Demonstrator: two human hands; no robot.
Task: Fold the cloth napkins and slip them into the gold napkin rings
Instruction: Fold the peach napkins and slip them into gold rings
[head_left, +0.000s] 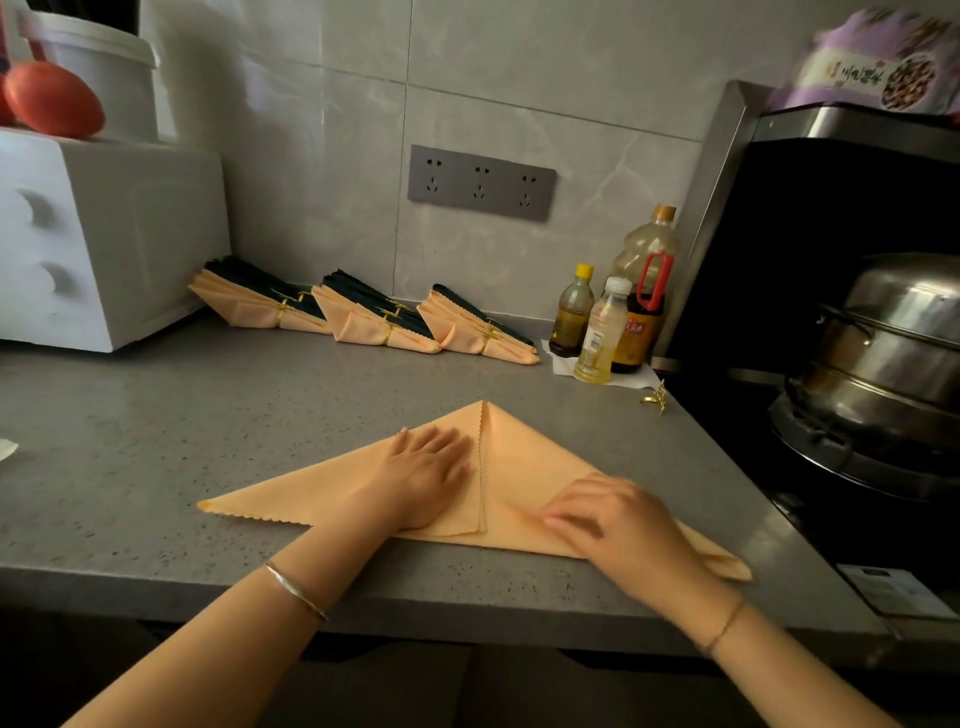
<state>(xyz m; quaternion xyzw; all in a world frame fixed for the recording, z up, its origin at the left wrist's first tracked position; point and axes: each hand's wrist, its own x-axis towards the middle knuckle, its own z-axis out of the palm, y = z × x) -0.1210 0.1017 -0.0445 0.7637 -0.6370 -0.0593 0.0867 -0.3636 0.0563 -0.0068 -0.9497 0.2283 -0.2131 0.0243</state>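
A peach cloth napkin (524, 457) lies on the grey counter (208, 441), folded into a wide triangle with a scalloped edge running down its middle. My left hand (423, 467) lies flat on the left flap, fingers spread. My right hand (618, 519) presses on the right part of the napkin, fingers bent over a fold. A loose gold napkin ring (655, 401) sits on the counter to the back right. Three stacks of folded peach and dark napkins in gold rings (260, 306) (374, 322) (478, 332) lean in a row by the wall.
Several oil and sauce bottles (608, 322) stand at the back right. A stove with a steel steamer pot (883, 364) is on the right. A white drawer box (98, 239) occupies the left. The counter's front edge runs just below my wrists.
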